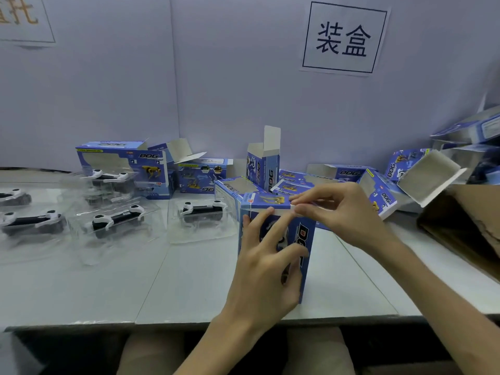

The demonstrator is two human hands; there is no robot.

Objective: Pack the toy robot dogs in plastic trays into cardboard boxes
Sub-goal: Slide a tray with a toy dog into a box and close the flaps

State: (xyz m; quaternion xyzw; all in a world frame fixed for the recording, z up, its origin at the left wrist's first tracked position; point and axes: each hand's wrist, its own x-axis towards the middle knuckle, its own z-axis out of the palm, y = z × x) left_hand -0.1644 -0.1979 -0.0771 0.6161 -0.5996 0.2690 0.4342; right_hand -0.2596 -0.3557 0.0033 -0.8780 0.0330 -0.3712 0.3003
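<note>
**Item:** box (pixel 304 231), standing upright, near centre of the table (pixel 189 280). Its contents are hidden, so I cannot tell whether a tray is already inside.

**Left hand** (pixel 259 269): fingers spread and fairly straight, pressed flat on the near face. It braces the box rather than grasping it.

**Right hand** (pixel 343 212): thumb and forefinger pinch the top flap (pixel 266 201) at its right end.

**Waiting stock:** toy dog (pixel 203 208) in its tray (pixel 189 234), just left of the box. More trays (pixel 116 220) lie further left, and empty boxes (pixel 263 163) stand at the far side.

**Risks, as I judge them:**
1. The flap goes in askew, catches the rim and creases.
2. The tall box tips away from me, since only a flat hand steadies it.
3. A hard push slides the box left into the nearest tray.
4. A tray riding high inside stops the flap, and forcing it buckles the card.
</note>
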